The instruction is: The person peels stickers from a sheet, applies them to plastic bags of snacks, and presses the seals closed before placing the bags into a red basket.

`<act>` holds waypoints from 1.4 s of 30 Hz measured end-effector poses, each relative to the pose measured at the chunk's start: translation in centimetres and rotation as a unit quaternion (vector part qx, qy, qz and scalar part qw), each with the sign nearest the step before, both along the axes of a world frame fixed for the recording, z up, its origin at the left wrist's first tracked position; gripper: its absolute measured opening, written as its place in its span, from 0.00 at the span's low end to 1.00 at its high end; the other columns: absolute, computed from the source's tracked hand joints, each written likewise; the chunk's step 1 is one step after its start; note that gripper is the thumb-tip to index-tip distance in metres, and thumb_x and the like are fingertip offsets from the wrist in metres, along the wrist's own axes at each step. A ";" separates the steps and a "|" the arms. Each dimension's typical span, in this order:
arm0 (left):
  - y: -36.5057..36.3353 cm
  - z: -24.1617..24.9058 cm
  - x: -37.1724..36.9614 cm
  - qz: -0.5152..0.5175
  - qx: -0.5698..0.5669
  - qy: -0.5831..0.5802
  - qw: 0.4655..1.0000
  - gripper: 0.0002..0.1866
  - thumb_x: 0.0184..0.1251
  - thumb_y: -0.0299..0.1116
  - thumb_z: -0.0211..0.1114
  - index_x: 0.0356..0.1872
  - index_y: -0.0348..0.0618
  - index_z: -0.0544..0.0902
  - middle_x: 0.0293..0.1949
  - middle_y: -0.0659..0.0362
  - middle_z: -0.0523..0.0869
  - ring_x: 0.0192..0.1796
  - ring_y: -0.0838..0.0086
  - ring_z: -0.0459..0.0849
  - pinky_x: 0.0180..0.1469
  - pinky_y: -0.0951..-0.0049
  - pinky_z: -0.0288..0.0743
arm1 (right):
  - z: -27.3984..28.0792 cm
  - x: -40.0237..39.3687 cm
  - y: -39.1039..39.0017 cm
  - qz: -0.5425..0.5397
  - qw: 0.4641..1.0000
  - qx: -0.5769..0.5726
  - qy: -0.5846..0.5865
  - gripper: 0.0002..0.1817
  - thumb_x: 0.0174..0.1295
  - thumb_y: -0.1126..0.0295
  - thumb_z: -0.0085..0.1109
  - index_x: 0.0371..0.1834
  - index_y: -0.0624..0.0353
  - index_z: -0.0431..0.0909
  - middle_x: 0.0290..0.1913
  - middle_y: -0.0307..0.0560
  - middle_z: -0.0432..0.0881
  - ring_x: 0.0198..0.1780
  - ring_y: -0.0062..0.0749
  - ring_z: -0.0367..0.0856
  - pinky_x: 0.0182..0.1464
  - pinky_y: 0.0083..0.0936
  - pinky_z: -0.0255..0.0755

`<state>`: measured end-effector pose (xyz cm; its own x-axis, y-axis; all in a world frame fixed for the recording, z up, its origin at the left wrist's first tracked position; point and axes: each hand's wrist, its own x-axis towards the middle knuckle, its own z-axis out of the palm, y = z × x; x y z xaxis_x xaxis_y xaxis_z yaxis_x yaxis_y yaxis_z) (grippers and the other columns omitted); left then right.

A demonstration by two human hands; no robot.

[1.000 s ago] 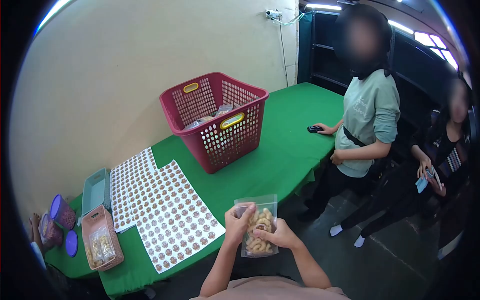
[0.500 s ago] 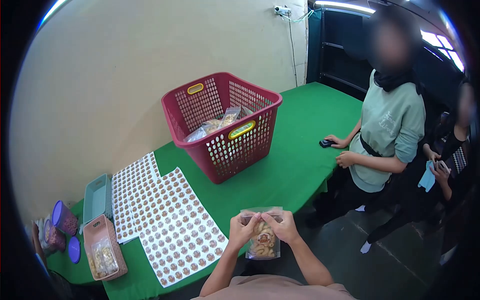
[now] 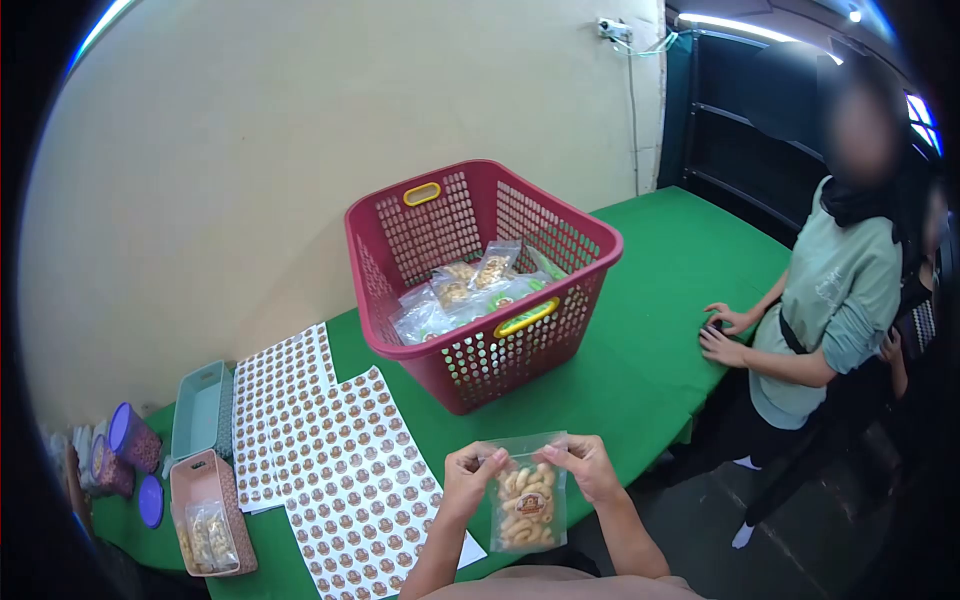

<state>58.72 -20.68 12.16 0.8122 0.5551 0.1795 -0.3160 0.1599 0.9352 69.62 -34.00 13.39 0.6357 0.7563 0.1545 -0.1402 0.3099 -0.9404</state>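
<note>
Between my two hands hangs a clear snack pouch (image 3: 526,505) with pale curled snacks inside and a round brown label on its front. My left hand (image 3: 474,478) pinches the pouch's top left edge, thumb in front. At the top right edge, my right hand (image 3: 588,468) grips it the same way. The pouch is upright, in front of my body by the table edge. Just beyond it stands a dark red perforated basket (image 3: 480,375) with yellow handles, holding several filled snack bags (image 3: 497,265).
Sheets of round stickers (image 3: 350,490) lie left on the green table (image 3: 660,260). Farther left are a pink basket (image 3: 240,535) with snack bags, a teal basket (image 3: 200,415) and purple-lidded tubs (image 3: 133,440). A person in a pale green top (image 3: 840,290) stands at the right edge.
My hands have moved apart along the pouch's top, and more of its front shows. The view has turned left. The other person's two hands have come together around the small dark object.
</note>
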 end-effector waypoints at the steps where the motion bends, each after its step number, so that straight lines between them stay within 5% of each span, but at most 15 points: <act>1: 0.5 -0.2 0.0 0.010 0.001 0.001 1.000 0.06 0.57 0.28 0.60 0.25 0.37 0.78 0.23 0.58 0.81 0.27 0.81 0.77 0.32 0.82 0.70 | 0.1 0.4 0.3 0.010 1.000 0.001 0.001 0.06 0.54 0.75 0.55 0.27 0.66 0.79 0.26 0.42 0.79 0.30 0.19 0.74 0.36 0.15 0.67; 4: 1.3 -0.6 0.2 0.018 -0.043 -0.027 0.999 0.06 0.58 0.29 0.59 0.26 0.36 0.78 0.27 0.57 0.81 0.30 0.80 0.77 0.34 0.82 0.71 | 0.3 1.5 1.3 0.046 0.993 -0.049 -0.101 0.08 0.57 0.74 0.53 0.28 0.67 0.80 0.30 0.43 0.79 0.33 0.20 0.74 0.39 0.16 0.67; 7: 0.0 0.7 0.8 0.171 0.086 -0.006 0.981 0.11 0.57 0.30 0.59 0.39 0.34 0.76 0.40 0.53 0.79 0.42 0.75 0.77 0.45 0.76 0.70 | 0.7 2.0 2.4 -0.025 0.984 -0.043 -0.170 0.09 0.58 0.71 0.51 0.30 0.66 0.78 0.36 0.48 0.79 0.38 0.24 0.76 0.44 0.23 0.69; 9: -1.2 1.8 1.1 0.251 0.195 -0.028 0.948 0.27 0.54 0.34 0.62 0.55 0.34 0.65 0.55 0.49 0.68 0.57 0.67 0.68 0.57 0.70 0.61 | 1.4 2.6 3.0 -0.076 0.997 0.016 0.012 0.10 0.58 0.74 0.49 0.40 0.66 0.75 0.37 0.49 0.79 0.41 0.23 0.75 0.47 0.22 0.69; 10: -1.8 1.3 1.3 0.190 0.240 -0.009 0.952 0.41 0.52 0.42 0.63 0.62 0.33 0.52 0.61 0.46 0.58 0.64 0.61 0.57 0.62 0.64 0.52 | 1.5 2.4 3.4 -0.077 0.995 0.002 -0.068 0.12 0.60 0.73 0.47 0.44 0.64 0.72 0.42 0.52 0.77 0.45 0.27 0.74 0.51 0.24 0.67; 14: -3.7 0.2 4.3 0.316 0.300 -0.035 0.899 0.44 0.56 0.52 0.55 0.61 0.27 0.47 0.64 0.43 0.50 0.66 0.57 0.52 0.63 0.63 0.49 | 0.8 2.1 3.8 0.173 0.959 0.107 -0.195 0.13 0.60 0.69 0.47 0.42 0.65 0.73 0.53 0.61 0.69 0.56 0.37 0.67 0.57 0.30 0.60; 17: -4.0 0.2 4.3 0.322 0.218 0.015 0.921 0.29 0.62 0.45 0.49 0.54 0.29 0.62 0.55 0.44 0.64 0.59 0.62 0.62 0.58 0.66 0.56 | 0.3 4.7 4.2 0.264 0.940 0.095 -0.196 0.15 0.57 0.67 0.50 0.45 0.64 0.71 0.54 0.61 0.66 0.58 0.40 0.64 0.59 0.32 0.56; 19: -4.6 0.4 4.5 0.321 0.165 0.044 0.932 0.22 0.66 0.40 0.45 0.49 0.30 0.72 0.49 0.46 0.73 0.54 0.66 0.69 0.55 0.69 0.61 | -0.2 7.5 4.4 0.093 0.967 0.017 -0.237 0.19 0.56 0.65 0.52 0.49 0.63 0.68 0.54 0.56 0.65 0.58 0.40 0.63 0.59 0.32 0.55; 21: -6.0 1.1 6.3 0.350 0.076 0.023 0.933 0.15 0.65 0.34 0.48 0.39 0.32 0.78 0.37 0.54 0.80 0.40 0.76 0.76 0.44 0.75 0.69 | 0.5 9.7 4.5 0.078 0.958 -0.001 -0.275 0.24 0.54 0.64 0.55 0.53 0.63 0.64 0.54 0.52 0.63 0.56 0.36 0.63 0.56 0.28 0.59; 23: -7.2 1.1 7.6 0.348 0.095 0.047 0.932 0.12 0.63 0.33 0.53 0.35 0.33 0.79 0.29 0.59 0.81 0.30 0.81 0.76 0.33 0.82 0.69 | 1.0 11.5 4.1 0.349 0.932 0.018 -0.097 0.24 0.53 0.65 0.57 0.52 0.63 0.66 0.51 0.51 0.67 0.50 0.31 0.67 0.51 0.26 0.63; 25: -7.8 0.7 8.8 0.362 0.044 0.034 0.931 0.06 0.56 0.27 0.60 0.31 0.33 0.80 0.29 0.59 0.82 0.29 0.80 0.77 0.33 0.82 0.71 | 0.9 12.5 3.4 0.420 0.904 -0.029 -0.076 0.19 0.53 0.66 0.57 0.47 0.63 0.71 0.43 0.48 0.73 0.44 0.27 0.70 0.46 0.24 0.65; 29: -8.3 2.0 10.0 0.364 0.109 0.078 0.922 0.05 0.54 0.26 0.62 0.23 0.35 0.81 0.27 0.56 0.82 0.29 0.79 0.78 0.32 0.80 0.71 | 2.3 14.3 1.9 0.324 0.923 0.008 -0.206 0.07 0.53 0.72 0.57 0.33 0.62 0.79 0.30 0.42 0.77 0.34 0.23 0.72 0.38 0.20 0.66; 32: -7.9 3.9 10.5 0.350 0.311 -0.008 0.884 0.03 0.46 0.22 0.66 0.21 0.37 0.80 0.24 0.54 0.81 0.30 0.71 0.80 0.32 0.76 0.73 | 3.6 16.0 0.4 0.297 0.930 0.031 -0.212 0.05 0.50 0.74 0.59 0.29 0.63 0.79 0.25 0.41 0.74 0.29 0.20 0.71 0.31 0.17 0.64; 39: -8.9 14.9 9.0 0.141 0.599 0.052 0.786 0.09 0.43 0.29 0.70 0.16 0.41 0.77 0.19 0.58 0.78 0.23 0.71 0.78 0.27 0.76 0.73 | 13.5 18.6 -4.1 0.365 0.912 0.079 -0.171 0.05 0.51 0.78 0.54 0.28 0.68 0.79 0.30 0.50 0.78 0.31 0.31 0.76 0.34 0.23 0.69; 42: -7.7 19.5 8.8 0.156 0.636 0.101 0.749 0.12 0.43 0.29 0.70 0.14 0.40 0.74 0.16 0.59 0.76 0.21 0.71 0.77 0.25 0.78 0.72 | 16.3 19.8 -2.6 0.386 0.887 0.108 -0.229 0.08 0.53 0.75 0.51 0.30 0.68 0.79 0.32 0.53 0.79 0.32 0.33 0.77 0.36 0.24 0.70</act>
